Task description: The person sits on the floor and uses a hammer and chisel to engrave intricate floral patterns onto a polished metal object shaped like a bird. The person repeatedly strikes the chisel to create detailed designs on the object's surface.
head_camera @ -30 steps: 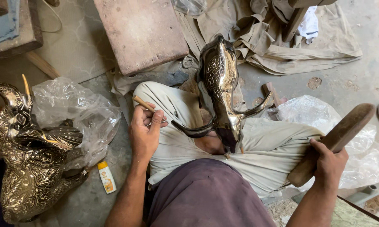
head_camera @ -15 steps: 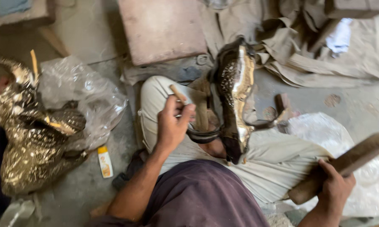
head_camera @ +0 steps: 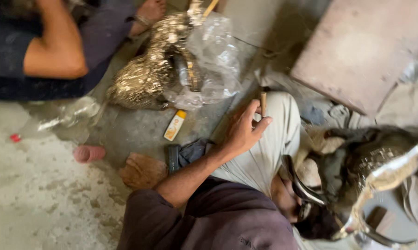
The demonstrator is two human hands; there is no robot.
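Nearest to you, your dark purple sleeve (head_camera: 204, 217) is filling the six o'clock edge, and your left hand (head_camera: 242, 130) is rising off your pale-trousered knee (head_camera: 276, 139), pinching a short tan wooden-handled punch (head_camera: 263, 103) between thumb and fingers. Half a second back that hand was sitting beside the horned piece; now your head is swinging left, so the view is sliding off your work. Your right hand, which was gripping the heavy wooden mallet, is dropping out of sight, so you cannot tell how it is closed.

At four o'clock the dark, shiny brass animal figure with curved horns (head_camera: 380, 176) is lying across your lap, blurred, with no hand touching it. That suggests you are pausing between strikes.

At ten o'clock from your hand a small flat white tube with an orange cap and orange label (head_camera: 174, 126) is lying on the concrete floor (head_camera: 42, 199). Beyond it, at eleven o'clock, a second golden embossed brass figure (head_camera: 148, 76) is resting half inside a crumpled clear plastic bag (head_camera: 213, 60). At one o'clock a pinkish stone slab (head_camera: 361, 51) is lying flat. Farthest, at the top left, another person's bare arm (head_camera: 56, 51) is resting.
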